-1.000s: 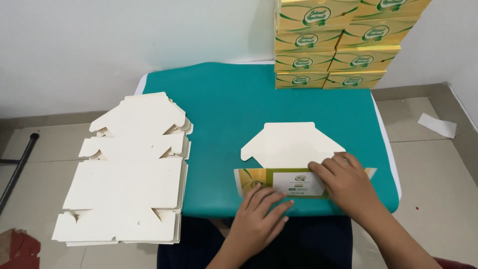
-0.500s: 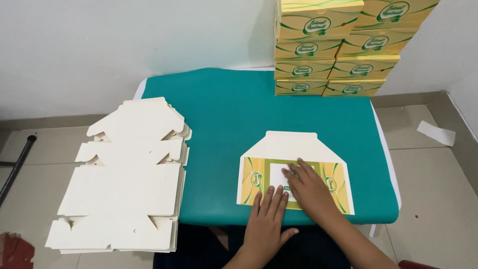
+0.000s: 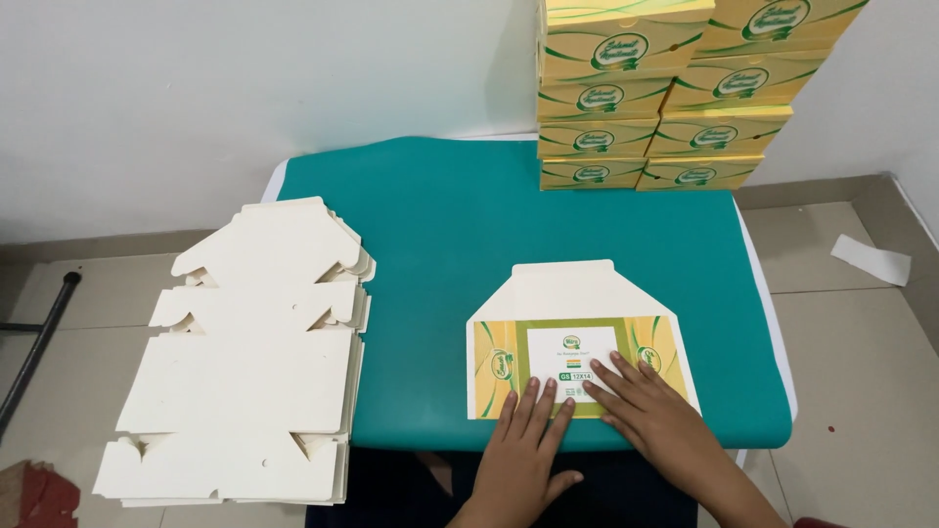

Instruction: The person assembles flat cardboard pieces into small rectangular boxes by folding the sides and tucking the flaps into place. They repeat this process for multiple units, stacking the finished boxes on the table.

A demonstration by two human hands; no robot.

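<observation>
A flat cardboard box blank [image 3: 577,337] lies near the front edge of the teal table [image 3: 469,235]. Its near part shows yellow and green print with a white label; its far flap is plain white. My left hand [image 3: 523,455] rests flat on the blank's front edge, fingers spread. My right hand [image 3: 650,411] presses flat on the printed panel just right of the label. Neither hand grips anything.
A stack of plain white flat box blanks [image 3: 249,352] sits to the left of the table. Folded yellow and green boxes [image 3: 646,98] are piled in two columns at the table's far right. A paper scrap [image 3: 871,259] lies on the tiled floor.
The blank was folded over with only a strip of print showing; now the printed panel lies flat and fully visible, and both hands press on it.
</observation>
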